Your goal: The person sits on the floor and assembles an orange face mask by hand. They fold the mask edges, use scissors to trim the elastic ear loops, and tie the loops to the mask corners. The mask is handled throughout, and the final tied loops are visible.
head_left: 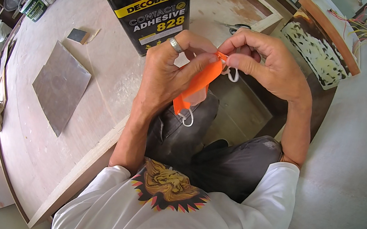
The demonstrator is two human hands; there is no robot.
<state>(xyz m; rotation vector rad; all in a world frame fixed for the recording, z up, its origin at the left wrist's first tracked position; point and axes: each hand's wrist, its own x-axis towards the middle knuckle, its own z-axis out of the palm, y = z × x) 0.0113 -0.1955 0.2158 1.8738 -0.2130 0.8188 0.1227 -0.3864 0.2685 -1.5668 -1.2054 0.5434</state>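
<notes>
An orange face mask (204,80) with white elastic ear loops (187,118) hangs above my lap, folded and tilted. My left hand (166,65), with a ring on one finger, pinches its upper part between thumb and fingers. At the mask's top corner, my right hand (269,63) is closed in a pinch on the mask beside the other white loop, which dangles under the fingers. The fingertips of both hands almost meet there. Just beyond my left hand stands a black and yellow adhesive can (154,15), with a flat grey sheet piece on its top.
On the wooden worktop (108,73) to the left lie a grey diamond-shaped sheet (62,87) and a small dark block (78,36). Plastic containers (34,7) stand farther back. Scissors (238,26) rest behind my right hand. A blotchy panel (318,49) and loose wires (360,27) are at far right.
</notes>
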